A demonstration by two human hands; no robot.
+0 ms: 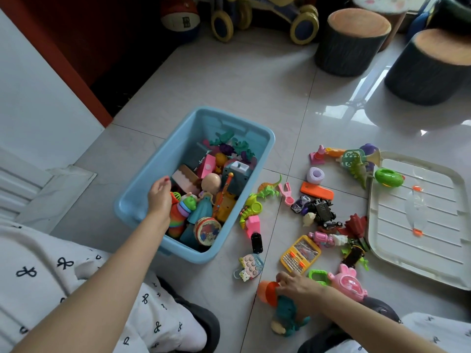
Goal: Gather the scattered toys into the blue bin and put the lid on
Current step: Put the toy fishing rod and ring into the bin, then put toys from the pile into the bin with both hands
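Head view looks down on a tiled floor (229,80), and I see the blue bin (142,189) sitting left of centre, its long axis running from near-left to far-right, the far short end pointing toward the two stump-shaped stools (351,42). It is already well filled with toys: a doll head (211,181), a round tin (207,230) and a rainbow stacking toy (178,212) among them.

My left hand (160,193) hangs over the bin's near-left part, fingers loosely curled; I cannot make out anything held in it. My right hand (297,285) is low at the near edge of the scattered pile, its fingers curled around an orange cup-like toy (267,291) that lies just beside a teal dinosaur (288,314). The hands are well apart.

The white lid (418,215) lies flat on the floor at the right, underside up, its long axis running near to far, with a green ring toy (388,177) resting at its far-left corner. Between bin and lid the loose toys are spread: a yellow toy phone (300,254), a pink bunny toy (348,282), a black monster truck (321,210), an orange flat block (316,191) and a green lizard (269,187) just beside the bin's right wall.
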